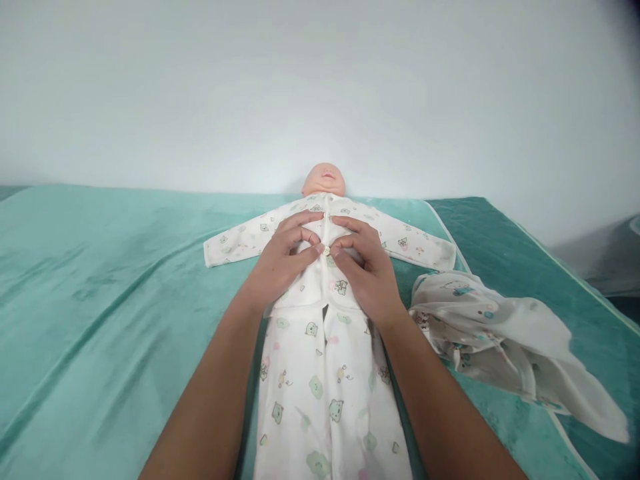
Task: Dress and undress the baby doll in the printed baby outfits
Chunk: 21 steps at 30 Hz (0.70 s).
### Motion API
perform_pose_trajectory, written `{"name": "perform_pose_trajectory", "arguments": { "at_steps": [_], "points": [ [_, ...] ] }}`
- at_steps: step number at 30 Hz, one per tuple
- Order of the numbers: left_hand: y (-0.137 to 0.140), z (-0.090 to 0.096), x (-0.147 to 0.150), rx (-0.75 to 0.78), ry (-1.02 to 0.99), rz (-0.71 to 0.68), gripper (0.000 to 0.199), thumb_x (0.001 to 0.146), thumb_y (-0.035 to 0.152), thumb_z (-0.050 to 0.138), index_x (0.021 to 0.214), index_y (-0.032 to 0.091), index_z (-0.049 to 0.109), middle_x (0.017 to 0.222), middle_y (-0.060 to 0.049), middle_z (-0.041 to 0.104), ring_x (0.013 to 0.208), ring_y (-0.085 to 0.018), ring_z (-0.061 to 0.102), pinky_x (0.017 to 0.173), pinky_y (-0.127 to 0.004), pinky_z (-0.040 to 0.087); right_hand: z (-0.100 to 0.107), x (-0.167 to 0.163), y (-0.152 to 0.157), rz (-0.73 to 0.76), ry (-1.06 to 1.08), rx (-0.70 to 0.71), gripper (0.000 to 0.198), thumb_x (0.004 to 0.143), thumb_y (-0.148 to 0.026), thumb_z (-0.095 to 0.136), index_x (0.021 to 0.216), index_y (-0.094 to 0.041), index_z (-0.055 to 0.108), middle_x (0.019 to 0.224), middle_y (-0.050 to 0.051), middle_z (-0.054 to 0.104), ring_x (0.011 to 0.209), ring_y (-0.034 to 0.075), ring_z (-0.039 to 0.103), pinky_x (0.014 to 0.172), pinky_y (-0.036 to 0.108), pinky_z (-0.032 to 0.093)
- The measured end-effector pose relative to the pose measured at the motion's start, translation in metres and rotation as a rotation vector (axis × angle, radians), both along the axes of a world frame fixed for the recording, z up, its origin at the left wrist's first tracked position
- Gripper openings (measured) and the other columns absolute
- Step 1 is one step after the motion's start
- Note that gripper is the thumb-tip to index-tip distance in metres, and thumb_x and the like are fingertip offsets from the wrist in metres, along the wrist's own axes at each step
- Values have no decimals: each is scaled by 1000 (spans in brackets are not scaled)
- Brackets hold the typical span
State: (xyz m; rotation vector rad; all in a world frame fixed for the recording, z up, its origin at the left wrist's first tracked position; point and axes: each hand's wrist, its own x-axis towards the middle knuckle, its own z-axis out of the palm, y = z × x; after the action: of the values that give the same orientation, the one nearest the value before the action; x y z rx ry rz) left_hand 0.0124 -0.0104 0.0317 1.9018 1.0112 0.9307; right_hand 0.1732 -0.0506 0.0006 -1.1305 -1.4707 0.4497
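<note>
Beneath my forearms spreads the bed point(100, 280), covered in a soft teal blanket that reaches far out to both sides of my fingers. On it, straight ahead of me, lies the baby doll point(325, 179) on its back, head beyond my fingertips, legs running back between my arms. It wears a white cotton sleepsuit point(320, 373) printed with small green bears and pink dots, sleeves spread out flat to either side. The cloth looks thin, light and limp, so I judge it will wrinkle and slide unless pinched close to the edge of the front opening. Off to the right of my right wrist lies a crumpled printed cloth point(500, 333), well apart from the doll. My left hand point(280, 263) and right hand point(367, 267) rest on the chest, fingers curled and pinching the two front edges together around a small button point(327, 251) between my fingertips.
</note>
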Motion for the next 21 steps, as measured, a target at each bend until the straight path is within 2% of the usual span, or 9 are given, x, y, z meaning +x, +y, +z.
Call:
{"name": "perform_pose_trajectory", "arguments": {
  "at_steps": [9, 12, 16, 21],
  "points": [
    [0, 1, -2, 9, -33, -38, 16, 91, 35, 57, 80, 26, 65, 148, 3, 49, 144, -25, 35, 116, -47, 35, -2, 1, 2, 4, -9, 3, 9, 88, -28, 62, 79, -26, 65, 131, 1, 60, 129, 22, 47, 112, 48, 32],
    [0, 0, -2, 29, -44, -48, 17, 93, 35, 56, 85, 28, 69, 146, 4, 51, 144, -24, 36, 117, -46, 35, -2, 0, 2, -4, 9, 1, 9, 88, -25, 60, 80, -26, 63, 129, 2, 61, 127, 22, 48, 111, 47, 33],
    [0, -2, -1, 79, -13, -65, 14, 90, 35, 60, 95, 33, 72, 146, 4, 50, 145, -23, 34, 120, -43, 31, 1, -3, 1, -41, 65, -40, 14, 89, -32, 59, 77, -25, 58, 128, 2, 61, 126, 22, 49, 107, 46, 37],
    [0, -3, 2, 134, 75, -36, 16, 86, 31, 65, 102, 32, 69, 147, 2, 48, 145, -23, 32, 119, -44, 32, 3, -6, 1, -76, 83, -90, 18, 80, -31, 69, 77, -24, 53, 129, 3, 59, 127, 23, 49, 110, 46, 34]
  ]
}}
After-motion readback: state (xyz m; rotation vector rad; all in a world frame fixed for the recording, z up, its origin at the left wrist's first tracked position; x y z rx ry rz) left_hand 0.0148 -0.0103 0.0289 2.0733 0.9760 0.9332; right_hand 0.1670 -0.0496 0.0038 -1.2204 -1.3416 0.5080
